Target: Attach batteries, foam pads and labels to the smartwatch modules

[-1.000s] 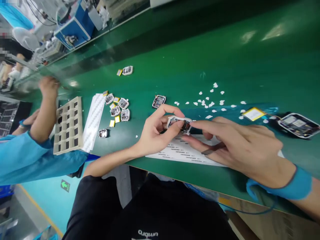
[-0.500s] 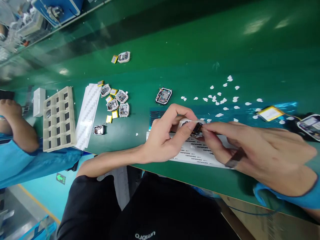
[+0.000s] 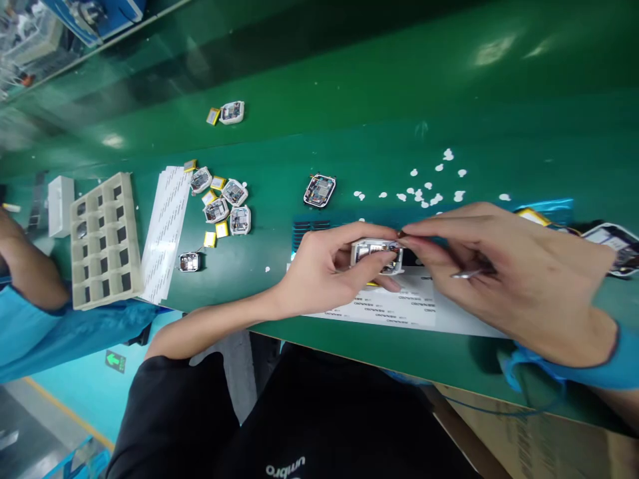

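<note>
Counting across the head-worn view: one pair of hands, together. The left hand (image 3: 329, 266) and right hand (image 3: 514, 279) both close on one white-framed watch module (image 3: 377, 256). The left fingers and thumb wrap its near side, and the right fingertips (image 3: 414, 233) pinch at its far corner, on something too small to tell. One slim metal tool (image 3: 469, 273) sits tucked in the right fingers. The module is held over one printed white sheet (image 3: 399, 309) on the green workbench (image 3: 379, 120); the sheet's small print is unreadable.

Also on the bench:
- Four white-framed modules (image 3: 233, 192), clustered at left.
- One similar module (image 3: 231, 112), farther off.
- One dark-framed module (image 3: 319, 190).
- One metal-faced module (image 3: 190, 262).
- One large module (image 3: 612, 249), at far right, partly cut off.
- Six yellow battery cells (image 3: 210, 239), five by the cluster, one beside the lone module.
- A seventh cell (image 3: 532, 214), partly behind the right hand.
- One beige grid tray (image 3: 132, 253).
- One strip of white printed backing paper (image 3: 164, 233).
- One white box (image 3: 60, 206).
- Twenty-odd white adhesive scraps (image 3: 429, 189).

A co-worker's blue sleeve (image 3: 30, 332) shows at left.

Legible writing: "umbro", upside down, on the person's black shirt (image 3: 284, 466). One green arrow sign (image 3: 114, 361) marks the floor.
</note>
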A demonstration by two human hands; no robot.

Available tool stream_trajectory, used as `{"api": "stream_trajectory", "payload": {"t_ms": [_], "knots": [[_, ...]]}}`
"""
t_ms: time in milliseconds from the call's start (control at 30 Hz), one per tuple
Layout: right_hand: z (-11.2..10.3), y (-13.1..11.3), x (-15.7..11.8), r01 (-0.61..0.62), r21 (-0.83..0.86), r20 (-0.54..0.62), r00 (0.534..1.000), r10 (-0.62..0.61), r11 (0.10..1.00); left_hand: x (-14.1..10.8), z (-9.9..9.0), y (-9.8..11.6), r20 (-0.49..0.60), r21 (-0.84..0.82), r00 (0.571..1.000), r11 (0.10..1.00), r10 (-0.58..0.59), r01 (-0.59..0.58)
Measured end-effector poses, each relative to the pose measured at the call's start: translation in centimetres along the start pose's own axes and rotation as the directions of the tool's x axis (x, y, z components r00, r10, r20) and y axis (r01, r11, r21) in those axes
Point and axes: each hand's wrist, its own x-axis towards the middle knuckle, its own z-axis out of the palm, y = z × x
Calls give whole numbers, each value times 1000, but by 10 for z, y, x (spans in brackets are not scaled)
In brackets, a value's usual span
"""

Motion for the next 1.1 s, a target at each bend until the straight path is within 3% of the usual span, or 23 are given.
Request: {"api": "stream_trajectory", "payload": {"t_ms": [133,400,600,800,867,967,1033,1100], "knots": [[0,2,-1,108,-61,1,994,-109,992,0,-2,-1,1,-49,1000,999,-14,14],[-3,9,-6,142,-23,47,989,-141,990,1,-6,5,9,-44,1000,999,-18,18],[-10,12,-3,119,-40,36,992,-118,992,4,-5,4,43,-34,997,998,62,-61],[-10,10,-3,152,47,69,986,-155,987,2,-3,2,-61,118,983,979,173,-165],[-10,10,-3,126,77,104,986,-134,989,2,-5,1,-100,255,960,939,263,-231],[-11,8,-2,122,94,107,985,-132,988,5,-7,-1,-126,473,881,808,456,-350],[-11,7,0,88,147,89,991,-101,985,6,-9,-2,-106,537,835,738,540,-409],[-11,5,1,31,229,99,994,-55,973,7,-9,-2,-88,546,821,717,563,-433]]}}
